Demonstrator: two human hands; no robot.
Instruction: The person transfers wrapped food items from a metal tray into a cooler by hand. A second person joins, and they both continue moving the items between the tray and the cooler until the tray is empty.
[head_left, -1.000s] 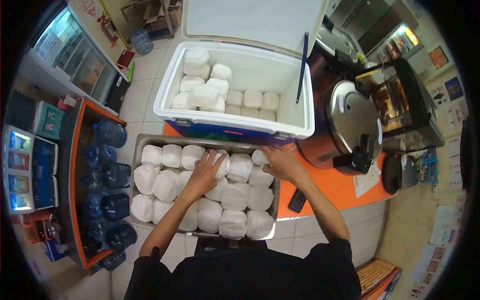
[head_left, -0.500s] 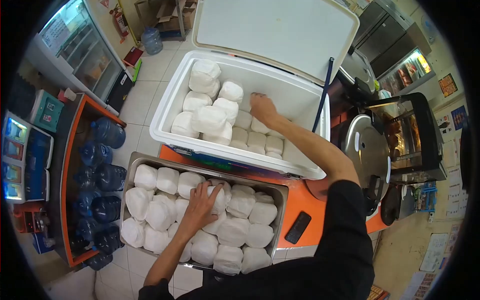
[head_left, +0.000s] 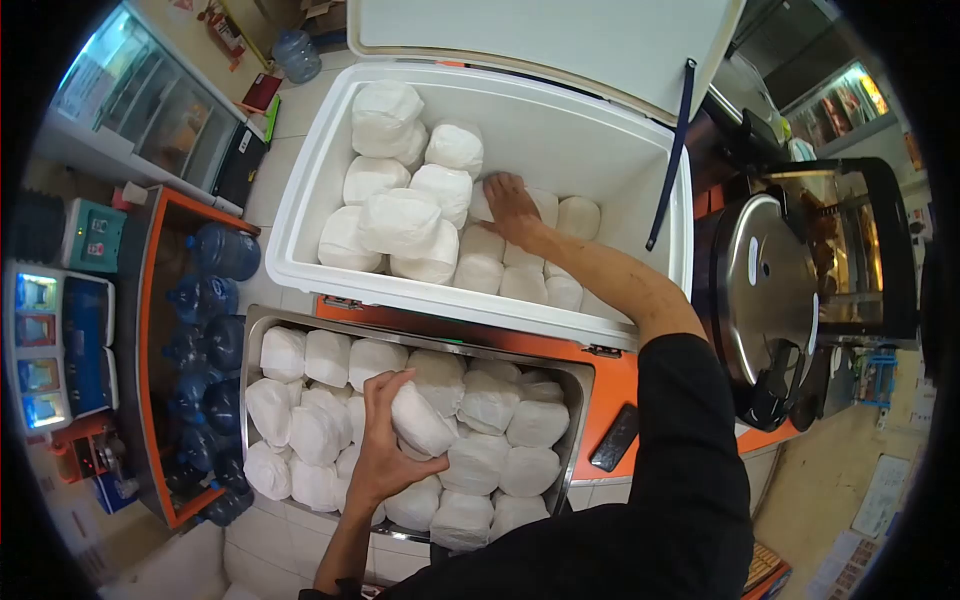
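Gripping one white wrapped packet (head_left: 420,420) off the steel tray (head_left: 578,385), left hand (head_left: 385,455) closes fingers round it. Right hand (head_left: 512,205) lies flat on packets in the white cooler (head_left: 300,215), pinching nothing. Cooler approx half full; tray nearly full, most left.

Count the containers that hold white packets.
2: the cooler at the back, under the right hand, and the tray in front, where the left hand grips a packet.

Left hand (head_left: 385,450) curled, gripping; right hand (head_left: 512,208) outstretched, flat.
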